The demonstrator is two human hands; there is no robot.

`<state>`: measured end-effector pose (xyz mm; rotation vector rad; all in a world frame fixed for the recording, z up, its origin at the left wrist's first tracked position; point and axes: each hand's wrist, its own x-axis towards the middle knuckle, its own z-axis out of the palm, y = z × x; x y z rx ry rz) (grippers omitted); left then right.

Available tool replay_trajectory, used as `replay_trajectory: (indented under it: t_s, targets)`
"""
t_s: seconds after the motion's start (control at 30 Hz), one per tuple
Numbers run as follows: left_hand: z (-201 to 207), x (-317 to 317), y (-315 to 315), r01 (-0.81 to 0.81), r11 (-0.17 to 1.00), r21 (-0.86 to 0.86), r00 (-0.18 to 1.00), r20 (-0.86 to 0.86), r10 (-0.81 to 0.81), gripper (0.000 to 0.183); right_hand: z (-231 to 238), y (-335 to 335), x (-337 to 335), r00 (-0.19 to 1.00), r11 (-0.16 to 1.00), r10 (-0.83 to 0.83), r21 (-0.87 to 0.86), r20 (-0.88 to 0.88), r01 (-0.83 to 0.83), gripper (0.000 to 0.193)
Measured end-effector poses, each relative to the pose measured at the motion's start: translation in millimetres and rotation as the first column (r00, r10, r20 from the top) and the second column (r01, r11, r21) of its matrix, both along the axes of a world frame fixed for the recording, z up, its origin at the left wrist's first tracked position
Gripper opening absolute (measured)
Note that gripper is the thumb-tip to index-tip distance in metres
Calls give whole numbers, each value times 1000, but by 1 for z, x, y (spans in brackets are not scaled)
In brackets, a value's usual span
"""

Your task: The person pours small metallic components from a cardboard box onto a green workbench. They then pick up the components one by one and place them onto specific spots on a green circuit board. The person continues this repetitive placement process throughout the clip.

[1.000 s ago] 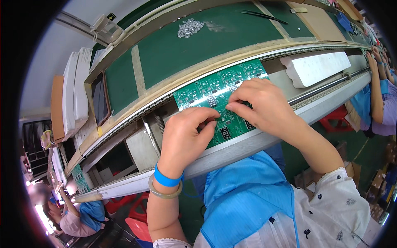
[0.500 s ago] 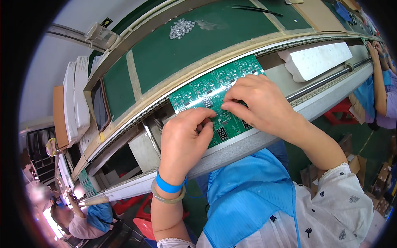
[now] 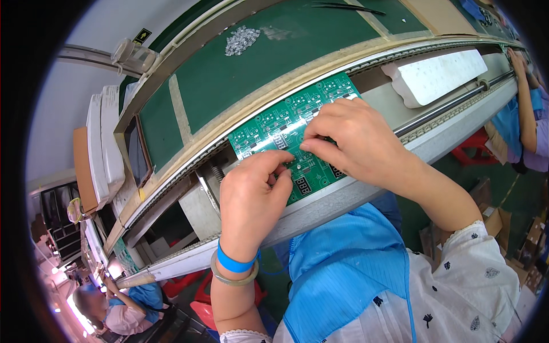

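A green circuit board (image 3: 266,127) lies across the rails of the conveyor in front of me, with small parts and black digit displays (image 3: 302,185) on it. Over its left part is my left hand (image 3: 251,191), thumb and fingers curled together close to the surface. My right hand (image 3: 355,143) covers the right part, its thumb and forefinger pinched near the middle of the board. Anything between the fingertips of either hand is too small or hidden to make out. A blue band (image 3: 233,262) and a bangle circle my left wrist.
Beyond the rail, a green work surface (image 3: 297,48) holds a pile of small clear parts (image 3: 242,40) and black tweezers (image 3: 347,7). A white foam block (image 3: 437,77) sits between the rails at right. Other people work at the far right and lower left.
The view has shifted slightly, so the board and surroundings sit a little further left. Both hands keep nearly the same pose over the board. At lower left, another person has moved.
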<state>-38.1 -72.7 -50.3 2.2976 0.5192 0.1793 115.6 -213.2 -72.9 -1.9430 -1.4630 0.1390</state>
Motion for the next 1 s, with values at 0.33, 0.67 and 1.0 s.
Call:
replay_trajectory:
  t_s: [0.33, 0.67, 1.0]
  targets:
    - [-1, 0, 4, 100, 989, 104, 995, 17, -103, 21, 3, 2, 4, 1000, 1000, -1, -3, -12, 1, 15]
    - [1, 0, 3, 136, 981, 139, 990, 1, -138, 21, 3, 3, 6, 999, 1000, -4, 4, -32, 4, 16]
    - [-3, 0, 2, 54, 998, -22, 998, 13, -53, 19, 8, 12, 16, 1000, 999, -1, 39, -10, 1, 19]
